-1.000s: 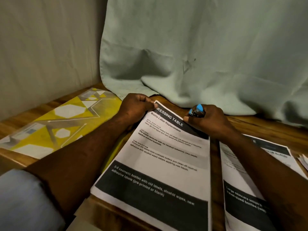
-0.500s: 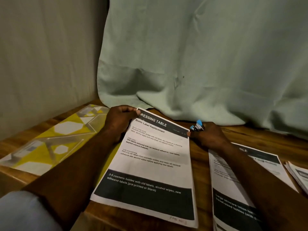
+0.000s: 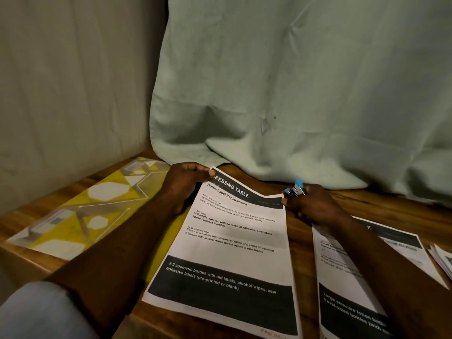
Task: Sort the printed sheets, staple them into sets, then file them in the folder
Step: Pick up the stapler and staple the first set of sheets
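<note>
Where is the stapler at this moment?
Head view, right of centre: the blue stapler is gripped in the right hand, just beyond the top right corner of the Dressing Table sheet, before the green cloth.

Bare table (image 3: 302,255) lies open between the held sheets (image 3: 232,243) and right stack (image 3: 335,280); draped cloth (image 3: 293,94) blocks the back.

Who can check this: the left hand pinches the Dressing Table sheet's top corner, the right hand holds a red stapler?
The colour is wrong: the head view shows the right hand holding a blue stapler, not red. The left hand does pinch the top corner of the Dressing Table sheet.
</note>
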